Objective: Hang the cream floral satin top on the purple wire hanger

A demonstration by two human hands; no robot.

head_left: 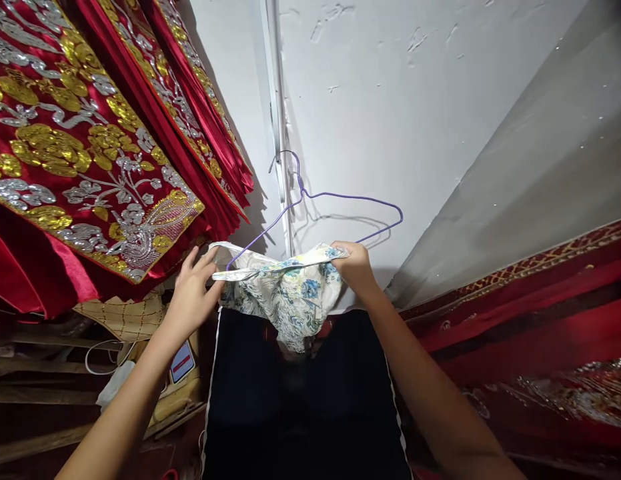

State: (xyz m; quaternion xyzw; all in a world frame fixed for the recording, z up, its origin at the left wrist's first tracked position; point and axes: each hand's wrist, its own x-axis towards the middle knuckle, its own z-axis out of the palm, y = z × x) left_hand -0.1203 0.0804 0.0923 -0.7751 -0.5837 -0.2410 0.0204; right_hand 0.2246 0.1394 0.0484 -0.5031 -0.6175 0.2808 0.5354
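A purple wire hanger hangs by its hook from a white pipe on the wall. A white garment with blue and yellow flowers is spread across the hanger's lower part. My left hand grips the garment's left edge, thumb and fingers curled round the fabric. My right hand pinches the garment's right edge near the hanger's right shoulder. Below the floral garment lies dark navy cloth with white side stripes.
Red satin cloths embroidered in gold and silver hang at the upper left, close to my left hand. More red embroidered fabric fills the right side. A white plastered wall is behind. Wooden shelves with a cable and a packet sit lower left.
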